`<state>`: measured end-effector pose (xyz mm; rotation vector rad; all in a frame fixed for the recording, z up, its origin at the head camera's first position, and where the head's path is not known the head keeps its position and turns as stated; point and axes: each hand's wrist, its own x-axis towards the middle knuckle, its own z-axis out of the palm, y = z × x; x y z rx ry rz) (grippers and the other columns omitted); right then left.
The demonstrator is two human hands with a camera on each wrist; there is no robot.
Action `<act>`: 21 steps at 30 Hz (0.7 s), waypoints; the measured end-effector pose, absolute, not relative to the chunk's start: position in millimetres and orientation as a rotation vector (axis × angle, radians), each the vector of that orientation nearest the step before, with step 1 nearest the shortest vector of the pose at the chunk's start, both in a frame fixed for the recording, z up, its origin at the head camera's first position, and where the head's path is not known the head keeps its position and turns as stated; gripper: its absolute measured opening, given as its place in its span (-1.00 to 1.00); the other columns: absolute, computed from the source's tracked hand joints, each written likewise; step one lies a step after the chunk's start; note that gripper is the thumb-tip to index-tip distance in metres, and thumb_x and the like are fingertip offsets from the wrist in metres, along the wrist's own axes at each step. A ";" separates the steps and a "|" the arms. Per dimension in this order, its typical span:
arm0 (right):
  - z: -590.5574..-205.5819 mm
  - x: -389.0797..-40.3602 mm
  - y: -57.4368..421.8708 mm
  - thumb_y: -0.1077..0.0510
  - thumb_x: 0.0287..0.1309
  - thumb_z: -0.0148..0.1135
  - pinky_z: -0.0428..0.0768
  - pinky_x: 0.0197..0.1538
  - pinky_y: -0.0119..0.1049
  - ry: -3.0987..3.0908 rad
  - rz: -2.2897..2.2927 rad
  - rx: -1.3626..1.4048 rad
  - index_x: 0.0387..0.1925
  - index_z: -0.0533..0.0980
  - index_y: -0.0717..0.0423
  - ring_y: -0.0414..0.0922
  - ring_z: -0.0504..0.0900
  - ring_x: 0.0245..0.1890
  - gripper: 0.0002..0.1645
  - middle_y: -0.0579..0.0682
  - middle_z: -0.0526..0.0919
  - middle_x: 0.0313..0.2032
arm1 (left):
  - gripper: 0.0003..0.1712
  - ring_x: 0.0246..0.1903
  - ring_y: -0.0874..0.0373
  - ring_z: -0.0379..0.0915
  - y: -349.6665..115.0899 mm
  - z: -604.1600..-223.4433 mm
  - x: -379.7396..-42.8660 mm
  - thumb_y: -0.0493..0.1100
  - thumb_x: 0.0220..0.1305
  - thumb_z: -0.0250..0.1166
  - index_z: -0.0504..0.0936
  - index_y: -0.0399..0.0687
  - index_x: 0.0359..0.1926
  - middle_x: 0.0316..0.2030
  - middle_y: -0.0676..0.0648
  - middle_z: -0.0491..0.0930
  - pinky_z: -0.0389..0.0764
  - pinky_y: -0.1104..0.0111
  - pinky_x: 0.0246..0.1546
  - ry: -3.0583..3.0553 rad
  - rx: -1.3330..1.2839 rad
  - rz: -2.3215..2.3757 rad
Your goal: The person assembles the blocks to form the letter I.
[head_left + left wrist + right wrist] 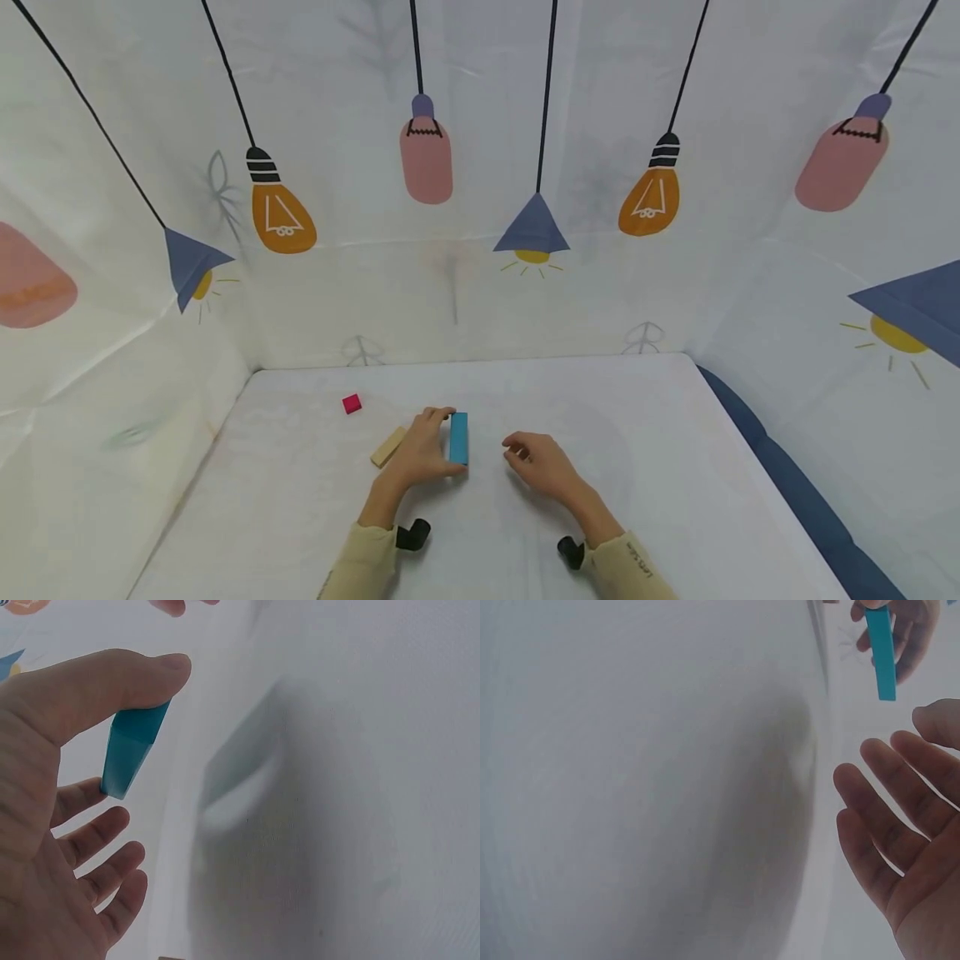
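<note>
A blue rectangular block (pixel 459 438) is pinched lengthwise by my left hand (pixel 420 450), thumb at its near end and index finger at the far end. In the left wrist view the blue block (pixel 133 746) spans from thumb to index fingertip, while the other fingers stay loosely bent beside it. My right hand (pixel 542 467) is a short way to the right of the block, with nothing in it. Its fingers (pixel 885 795) are spread and slightly bent in the right wrist view. Partly behind the left hand lies a pale wooden block (pixel 387 447).
A small red cube (pixel 352 404) lies on the white table (pixel 637 417), farther back and to the left. White sheets with printed lamps hang around the table. Along the right table edge runs a dark blue padded shape (pixel 795 483).
</note>
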<state>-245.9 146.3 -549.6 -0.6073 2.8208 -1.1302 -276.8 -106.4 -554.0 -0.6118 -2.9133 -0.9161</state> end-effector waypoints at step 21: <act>-557.9 -245.5 172.1 0.12 0.30 0.21 0.57 -0.17 -0.24 2.851 -1.102 -0.528 -0.06 0.60 0.11 -0.22 0.58 -0.26 -0.76 -0.18 0.65 -0.25 | 0.13 0.07 -0.03 0.33 -76.5 -571.4 -285.1 0.23 -0.26 0.58 0.33 -0.11 0.33 0.13 -0.13 0.40 0.43 0.06 0.07 -2.944 -0.659 -0.933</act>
